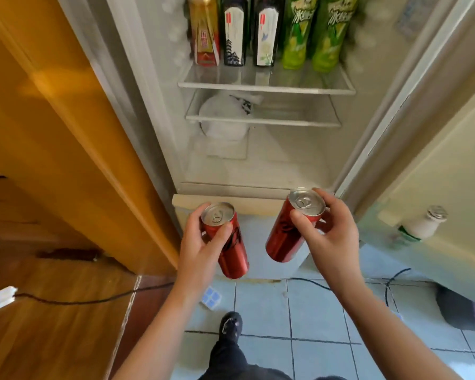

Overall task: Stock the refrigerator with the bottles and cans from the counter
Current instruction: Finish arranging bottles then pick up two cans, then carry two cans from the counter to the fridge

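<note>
Left hand (199, 252) wrapped round upright red can (232, 250); tilted second can (285, 234) gripped near its top by right hand (332, 238). Lift both to glass shelf (266, 88) above hands, straighten right one, set down before bottles (261, 31).

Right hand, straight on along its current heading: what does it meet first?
The right hand, red can leading, likely meets the fridge's front sill first; depth unclear, it may clear into the bottom compartment.

Home kitchen: open refrigerator (258, 160), tiled floor (313, 311), wooden cabinet (52, 133).
</note>
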`<state>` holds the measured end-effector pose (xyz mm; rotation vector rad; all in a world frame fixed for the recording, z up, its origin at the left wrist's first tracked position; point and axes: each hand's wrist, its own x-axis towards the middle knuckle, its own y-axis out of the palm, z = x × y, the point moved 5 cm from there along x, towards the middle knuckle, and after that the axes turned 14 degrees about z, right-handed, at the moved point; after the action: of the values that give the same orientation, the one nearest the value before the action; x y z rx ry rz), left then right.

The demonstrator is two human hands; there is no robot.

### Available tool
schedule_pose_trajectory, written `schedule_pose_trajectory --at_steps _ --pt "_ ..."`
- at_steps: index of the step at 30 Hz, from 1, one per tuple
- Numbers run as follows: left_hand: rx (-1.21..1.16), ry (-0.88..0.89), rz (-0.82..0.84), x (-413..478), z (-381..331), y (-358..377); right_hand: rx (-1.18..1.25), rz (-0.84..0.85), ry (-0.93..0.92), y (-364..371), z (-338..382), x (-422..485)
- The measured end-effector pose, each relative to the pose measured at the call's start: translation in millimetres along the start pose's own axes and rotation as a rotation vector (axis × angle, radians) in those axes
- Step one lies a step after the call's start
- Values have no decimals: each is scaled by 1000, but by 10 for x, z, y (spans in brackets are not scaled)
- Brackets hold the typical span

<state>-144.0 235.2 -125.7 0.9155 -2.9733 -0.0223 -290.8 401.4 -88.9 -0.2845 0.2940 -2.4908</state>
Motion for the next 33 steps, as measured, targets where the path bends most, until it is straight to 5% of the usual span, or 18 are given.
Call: schedule_pose_trajectory --at_steps 11,18,33 --pt "22 313 231 1780 -1046 -203 -26 -136 -181 132 776 1524" --pt "25 472 176 2630 -1572 -177 -92 -175 -264 32 1142 2366" --pt "229 406 40 3776 -1687 12 -200 -149 -294 -67 1096 3581"
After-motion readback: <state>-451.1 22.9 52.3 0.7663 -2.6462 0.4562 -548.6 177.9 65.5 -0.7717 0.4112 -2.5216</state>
